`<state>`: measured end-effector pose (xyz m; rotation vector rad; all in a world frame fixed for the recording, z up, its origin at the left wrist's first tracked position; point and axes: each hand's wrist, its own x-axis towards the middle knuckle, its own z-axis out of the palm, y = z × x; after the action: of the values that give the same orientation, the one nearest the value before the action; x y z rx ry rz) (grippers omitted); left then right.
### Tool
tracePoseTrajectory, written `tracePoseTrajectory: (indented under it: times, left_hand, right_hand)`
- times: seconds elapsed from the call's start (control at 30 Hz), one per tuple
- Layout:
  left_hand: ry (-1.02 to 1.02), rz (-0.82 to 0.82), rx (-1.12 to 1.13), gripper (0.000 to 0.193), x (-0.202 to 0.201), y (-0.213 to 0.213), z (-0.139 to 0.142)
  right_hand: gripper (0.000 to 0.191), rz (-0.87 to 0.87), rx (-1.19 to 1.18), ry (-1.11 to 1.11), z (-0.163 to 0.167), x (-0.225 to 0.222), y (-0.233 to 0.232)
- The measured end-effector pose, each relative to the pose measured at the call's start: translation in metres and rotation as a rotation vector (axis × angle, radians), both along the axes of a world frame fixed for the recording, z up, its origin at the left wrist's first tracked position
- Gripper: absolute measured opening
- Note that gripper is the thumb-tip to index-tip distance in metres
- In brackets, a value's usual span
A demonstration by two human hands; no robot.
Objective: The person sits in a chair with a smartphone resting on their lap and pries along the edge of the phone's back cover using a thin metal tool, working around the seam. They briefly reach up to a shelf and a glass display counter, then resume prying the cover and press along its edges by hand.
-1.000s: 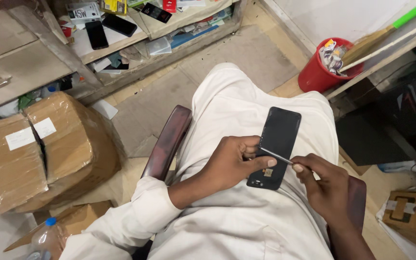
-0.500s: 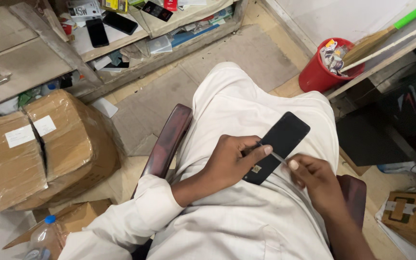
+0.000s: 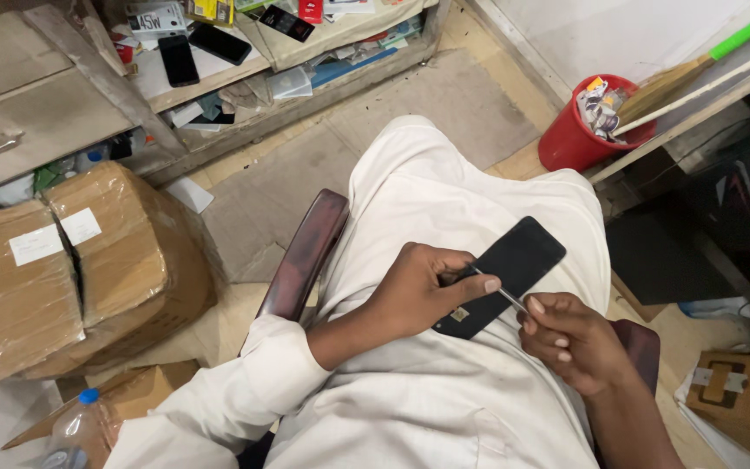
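left hand is clamped around the near end of a black phone, thumb laid over its face so the slab sits braced above the lap, tilted up toward the far right. right hand is closed in a pinch on a thin metal tool, its tip meeting the phone's long edge beside the left thumb; the steadying grip appears meant to resist that pressure. the person sits on a dark wooden chair. taped cardboard box lies on the floor at left, a red bucket with a broom stands well apart.
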<state>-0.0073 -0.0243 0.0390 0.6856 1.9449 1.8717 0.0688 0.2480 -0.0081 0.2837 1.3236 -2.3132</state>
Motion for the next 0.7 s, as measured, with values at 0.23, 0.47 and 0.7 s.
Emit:
tracePoseTrajectory:
  times: [0.23,0.47,0.7]
  left_hand:
    - [-0.032,0.093,0.061,0.028,0.0,-0.001,0.002]
    - [-0.158,-0.003,0.126,0.03,-0.005,0.002,-0.006]
    - [-0.107,0.026,0.082,0.028,-0.003,0.002,-0.006]
  right_hand:
    - [0.025,-0.264,1.249,0.835,0.036,0.011,-0.044]
    - [0.011,-0.256,1.011,0.436,0.035,0.011,-0.039]
    - [0.022,-0.142,0.495,0.178,0.024,-0.003,-0.033]
